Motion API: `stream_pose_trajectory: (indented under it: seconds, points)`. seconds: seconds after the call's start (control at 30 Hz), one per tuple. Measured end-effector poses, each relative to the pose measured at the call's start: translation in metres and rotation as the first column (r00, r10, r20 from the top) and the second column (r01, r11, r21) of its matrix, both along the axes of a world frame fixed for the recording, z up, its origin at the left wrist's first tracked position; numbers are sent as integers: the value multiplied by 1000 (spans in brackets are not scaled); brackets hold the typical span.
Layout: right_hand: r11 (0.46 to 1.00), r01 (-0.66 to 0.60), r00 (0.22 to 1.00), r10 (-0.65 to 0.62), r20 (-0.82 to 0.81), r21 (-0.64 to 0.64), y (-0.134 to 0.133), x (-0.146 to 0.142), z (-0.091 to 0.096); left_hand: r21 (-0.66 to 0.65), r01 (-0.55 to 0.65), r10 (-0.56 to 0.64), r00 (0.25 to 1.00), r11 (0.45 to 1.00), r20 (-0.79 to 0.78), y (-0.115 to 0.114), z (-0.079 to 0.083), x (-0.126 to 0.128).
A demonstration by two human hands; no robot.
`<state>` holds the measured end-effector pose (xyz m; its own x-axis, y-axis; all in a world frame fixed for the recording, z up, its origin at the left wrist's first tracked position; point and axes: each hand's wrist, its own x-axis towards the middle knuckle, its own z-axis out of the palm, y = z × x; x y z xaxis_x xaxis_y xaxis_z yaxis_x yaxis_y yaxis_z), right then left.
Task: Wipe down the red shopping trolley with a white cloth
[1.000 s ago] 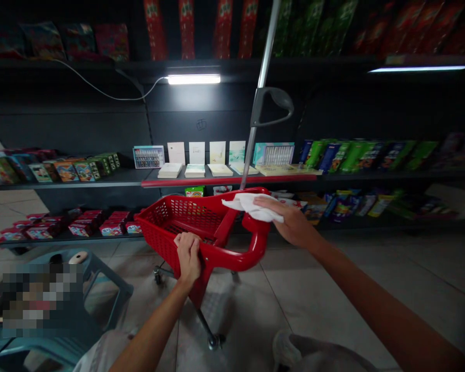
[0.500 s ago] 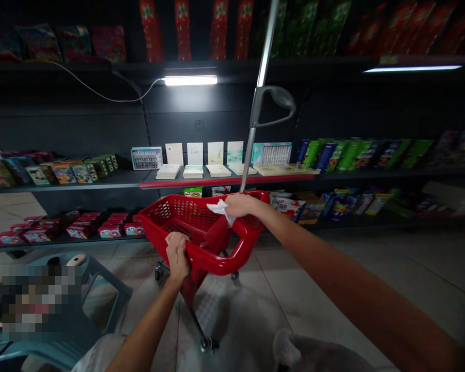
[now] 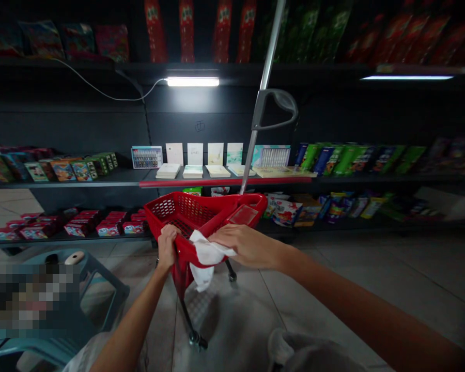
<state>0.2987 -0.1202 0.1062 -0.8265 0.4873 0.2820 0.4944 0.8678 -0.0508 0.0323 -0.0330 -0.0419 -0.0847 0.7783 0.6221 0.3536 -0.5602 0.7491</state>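
Observation:
A small red shopping cart (image 3: pixel 196 213) with a mesh basket stands on the tiled floor in front of me. My left hand (image 3: pixel 166 247) is closed around the near rim of the cart at its left side. My right hand (image 3: pixel 248 246) lies over a white cloth (image 3: pixel 203 257) and presses it against the cart's near red handle bar; part of the cloth hangs below the bar. A grey metal pole with a loop handle (image 3: pixel 271 106) rises from behind the cart.
Dark store shelves (image 3: pixel 101 178) run across the back, stocked with boxed goods, notebooks (image 3: pixel 194 170) and green packs (image 3: pixel 349 155). A blue plastic stool (image 3: pixel 89 289) stands at the lower left. Tiled floor (image 3: pixel 333 289) stretches to the right.
My right hand with the cloth has moved from the cart's far right handle toward me and left, onto the near bar. The cart has swung round; my left hand kept its grip.

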Motion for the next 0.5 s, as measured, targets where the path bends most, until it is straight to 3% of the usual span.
stream_pose_trajectory:
  seconds: [0.13, 0.23, 0.37, 0.5]
  points:
    - [963, -122, 992, 129, -13, 242, 8, 20, -10, 6, 39, -39, 999, 999, 8, 3, -2, -4]
    - [919, -173, 981, 192, -19, 354, 13, 30, -12, 7, 34, -34, 999, 999, 0, 3, 3, -5]
    - [890, -172, 976, 212, -48, 423, 17, 43, -13, 1, 31, -31, 999, 1000, 6, 4, 7, -10]
    - [903, -77, 977, 153, -150, 423, 28, 68, -22, -32, 15, -15, 1000, 999, 7, 6, 9, -17]
